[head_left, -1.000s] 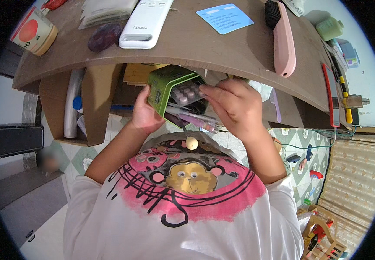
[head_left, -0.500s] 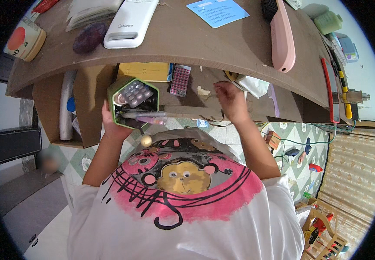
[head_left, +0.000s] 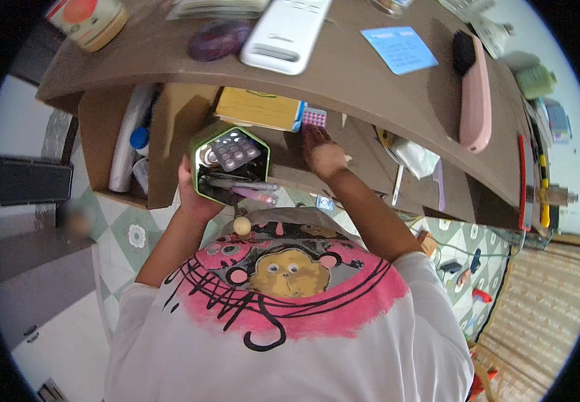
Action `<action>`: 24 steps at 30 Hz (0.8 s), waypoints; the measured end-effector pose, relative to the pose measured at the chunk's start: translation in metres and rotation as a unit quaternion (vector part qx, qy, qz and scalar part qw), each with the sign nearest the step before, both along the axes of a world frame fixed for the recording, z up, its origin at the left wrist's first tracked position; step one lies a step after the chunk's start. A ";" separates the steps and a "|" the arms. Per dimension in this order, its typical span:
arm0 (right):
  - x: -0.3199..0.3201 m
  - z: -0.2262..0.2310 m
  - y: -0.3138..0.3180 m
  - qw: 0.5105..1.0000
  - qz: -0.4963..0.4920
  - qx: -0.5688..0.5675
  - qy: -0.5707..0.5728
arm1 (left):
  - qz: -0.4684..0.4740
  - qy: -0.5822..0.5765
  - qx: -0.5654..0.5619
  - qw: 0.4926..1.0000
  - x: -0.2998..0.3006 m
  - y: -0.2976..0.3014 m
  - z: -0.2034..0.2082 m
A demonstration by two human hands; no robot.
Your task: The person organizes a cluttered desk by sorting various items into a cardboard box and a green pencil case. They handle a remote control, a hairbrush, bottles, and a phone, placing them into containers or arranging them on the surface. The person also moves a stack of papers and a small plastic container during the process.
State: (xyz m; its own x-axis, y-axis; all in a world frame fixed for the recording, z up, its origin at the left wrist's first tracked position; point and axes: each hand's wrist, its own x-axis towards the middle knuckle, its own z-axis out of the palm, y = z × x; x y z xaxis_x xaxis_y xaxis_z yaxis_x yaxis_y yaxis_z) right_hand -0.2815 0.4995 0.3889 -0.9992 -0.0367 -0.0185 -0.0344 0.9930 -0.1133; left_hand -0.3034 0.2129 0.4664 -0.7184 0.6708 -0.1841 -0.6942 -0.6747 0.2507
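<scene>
My left hand is closed around the side of a green-rimmed hexagonal pen holder, just in front of the open drawer. Inside the holder lie a silver blister pack and several pens, which stick out to the right. A round cream-coloured ball shows below it. My right hand reaches into the drawer, fingers stretched forward over the near part of a blister pack of pink pills. The hand hides that part of the pack. A yellow booklet lies left of the pack.
The desk top overhangs the drawer. On it lie a white remote, a purple oval thing, a blue card and a pink brush. The drawer's right side holds a white packet and a purple comb.
My right hand has moved left across the drawer onto the pink blister pack. The left hand still holds the pen holder. The whole view has shifted somewhat.
</scene>
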 end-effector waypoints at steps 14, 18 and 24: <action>0.067 0.210 -0.040 0.898 0.275 -0.209 0.273 | 0.021 -0.049 -0.110 0.992 0.006 0.017 0.006; 0.054 0.199 -0.059 0.929 0.215 -0.187 0.234 | -0.036 -0.023 -0.100 0.994 0.014 0.029 0.016; 0.069 0.216 -0.045 0.902 0.222 -0.185 0.321 | -0.091 -0.014 -0.062 0.994 0.019 0.036 0.020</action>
State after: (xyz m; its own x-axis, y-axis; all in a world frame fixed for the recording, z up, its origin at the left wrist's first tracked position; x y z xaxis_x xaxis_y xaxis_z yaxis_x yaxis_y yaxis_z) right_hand -0.2128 0.4545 0.6052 -0.6846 -0.3213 0.6543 -0.5961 0.7634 -0.2489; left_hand -0.2849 0.2493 0.4865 -0.5800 0.7607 -0.2913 -0.8103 -0.5020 0.3024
